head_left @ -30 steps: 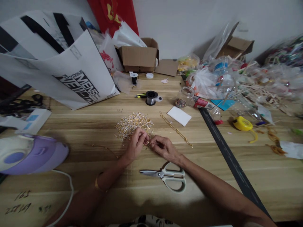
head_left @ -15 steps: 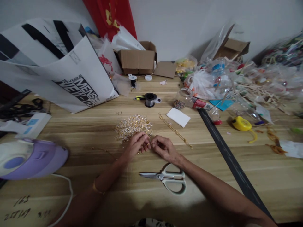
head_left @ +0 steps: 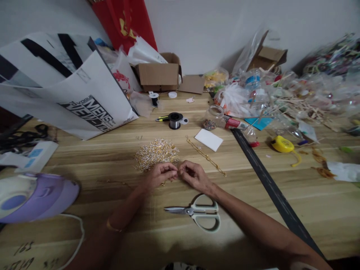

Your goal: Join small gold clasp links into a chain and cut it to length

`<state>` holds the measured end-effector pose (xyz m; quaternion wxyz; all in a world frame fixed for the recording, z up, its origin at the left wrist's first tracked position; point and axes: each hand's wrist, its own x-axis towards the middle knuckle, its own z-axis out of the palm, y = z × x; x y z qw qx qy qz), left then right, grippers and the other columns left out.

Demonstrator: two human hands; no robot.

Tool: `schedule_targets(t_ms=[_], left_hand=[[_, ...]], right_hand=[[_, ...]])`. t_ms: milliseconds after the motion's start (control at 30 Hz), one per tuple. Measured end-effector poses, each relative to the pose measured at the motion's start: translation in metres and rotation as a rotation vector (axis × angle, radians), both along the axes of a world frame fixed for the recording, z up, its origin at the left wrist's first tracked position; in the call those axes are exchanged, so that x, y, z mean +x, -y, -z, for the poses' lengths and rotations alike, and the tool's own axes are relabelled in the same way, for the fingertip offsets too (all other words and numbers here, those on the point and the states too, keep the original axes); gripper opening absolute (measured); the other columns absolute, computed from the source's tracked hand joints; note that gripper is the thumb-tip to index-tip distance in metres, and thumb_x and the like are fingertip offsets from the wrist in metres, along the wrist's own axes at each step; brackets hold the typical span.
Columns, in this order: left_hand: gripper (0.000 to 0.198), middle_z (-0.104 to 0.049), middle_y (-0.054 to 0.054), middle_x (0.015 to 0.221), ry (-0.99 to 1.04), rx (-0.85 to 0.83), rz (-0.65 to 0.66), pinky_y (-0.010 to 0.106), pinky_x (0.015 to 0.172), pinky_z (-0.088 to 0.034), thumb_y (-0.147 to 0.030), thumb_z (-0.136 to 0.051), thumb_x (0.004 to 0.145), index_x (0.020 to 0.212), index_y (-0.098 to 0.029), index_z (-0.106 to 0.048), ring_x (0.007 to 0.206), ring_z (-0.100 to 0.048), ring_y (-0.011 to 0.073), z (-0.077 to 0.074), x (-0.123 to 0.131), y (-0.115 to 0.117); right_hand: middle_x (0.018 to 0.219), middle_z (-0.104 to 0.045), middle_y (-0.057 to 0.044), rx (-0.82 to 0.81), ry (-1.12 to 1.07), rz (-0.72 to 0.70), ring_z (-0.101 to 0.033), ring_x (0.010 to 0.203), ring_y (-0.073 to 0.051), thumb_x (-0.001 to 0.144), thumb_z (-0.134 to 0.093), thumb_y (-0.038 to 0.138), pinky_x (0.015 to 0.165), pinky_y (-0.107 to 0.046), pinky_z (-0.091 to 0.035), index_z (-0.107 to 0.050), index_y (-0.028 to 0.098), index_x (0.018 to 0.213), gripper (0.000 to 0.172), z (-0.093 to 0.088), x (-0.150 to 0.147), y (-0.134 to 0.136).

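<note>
My left hand is closed in a pinch, its fingertips meeting those of my right hand. From under it a thin gold chain trails left along the table, with a gold bit showing below the fingers. My right hand pinches as well; whatever is between its fingertips is too small to make out. Just beyond my left hand lies a heap of small gold and silver pieces. A second gold chain stretches out past my right hand. Scissors with pale handles rest nearer to me, blades pointing left.
A wire spool, a white card and a jar of beads stand farther back. At left are a large paper bag and a purple-white appliance. A yellow tape measure and plastic clutter occupy the right.
My left hand has turned and its fingers have straightened, bringing thumb and fingertips against my right hand's. My right hand stays nearly where it was. The camera view has shifted slightly.
</note>
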<state>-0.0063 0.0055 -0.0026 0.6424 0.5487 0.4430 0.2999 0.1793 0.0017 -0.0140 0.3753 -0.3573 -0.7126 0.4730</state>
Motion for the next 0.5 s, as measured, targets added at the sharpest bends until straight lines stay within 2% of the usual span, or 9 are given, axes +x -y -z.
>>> schedule_targets(t_ms=[300,500], left_hand=[[0.024,-0.066,0.003,0.074,0.006,0.028,-0.064,0.022,0.066,-0.046,-0.025,-0.074,0.063,0.080,-0.012,-0.064,0.069,-0.060,0.0118,0.0025,0.0004,0.0003],[0.026,-0.070,0.005,0.079,0.013,0.011,-0.079,0.026,0.072,-0.049,-0.024,-0.075,0.061,0.083,-0.012,-0.066,0.074,-0.064,0.0146,-0.0015,0.0004,0.0000]], right_hand=[[0.064,-0.048,0.002,-0.020,0.011,0.009,-0.040,0.054,-0.008,0.084,-0.051,0.024,0.050,-0.019,-0.030,-0.053,0.015,0.078,0.011,0.0014,0.0010,-0.0018],[0.064,-0.048,0.002,-0.016,0.016,0.022,-0.040,0.054,-0.008,0.084,-0.051,0.023,0.050,-0.019,-0.030,-0.053,0.015,0.078,0.010,0.0028,0.0017,-0.0041]])
